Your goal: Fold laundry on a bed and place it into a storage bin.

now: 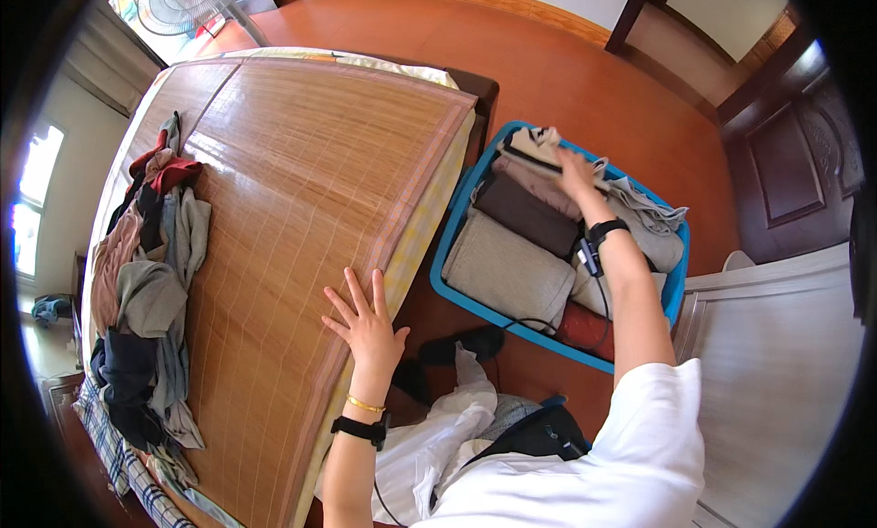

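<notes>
My left hand (pixel 367 325) lies flat with fingers spread on the edge of the bamboo mat (pixel 301 190) that covers the bed. My right hand (pixel 575 174) reaches into the far part of a blue plastic bin (pixel 442 270), its fingers closed on a folded cream garment with black trim (pixel 533 150). Folded clothes fill the bin. Closest to the bed is a grey folded piece (pixel 512 263), with a dark brown one (pixel 523 213) beyond it. A loosely folded grey garment (pixel 645 210) rests along the right side, and some red cloth (pixel 585 329) shows at the near end.
A heap of unfolded clothes (pixel 151 281) stretches along the bed's left side. A standing fan (pixel 192 5) is at the far left. To the right are a pale wooden cabinet (pixel 776 345) and a dark door (pixel 790 163). Thin cables run from both wrist straps.
</notes>
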